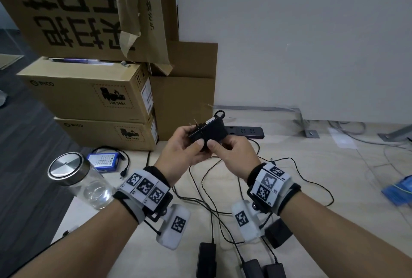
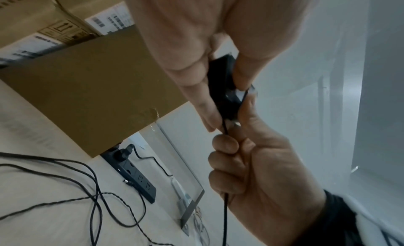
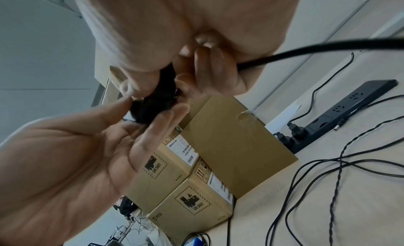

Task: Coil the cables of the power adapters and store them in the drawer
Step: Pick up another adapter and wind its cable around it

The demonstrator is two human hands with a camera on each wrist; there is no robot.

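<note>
I hold a black power adapter up over the table with both hands, its plug prongs pointing up and left. My left hand grips the adapter body between thumb and fingers. My right hand pinches the adapter's thin black cable just below the body, fingers curled round it. The cable hangs down from my right fist to the table. In the right wrist view the cable runs out past my right palm and the left hand cups the adapter. No drawer is in view.
Several other black adapters lie near the table's front edge amid loose tangled cables. A black power strip sits behind my hands. Cardboard boxes are stacked at left, beside a glass jar and a blue battery pack.
</note>
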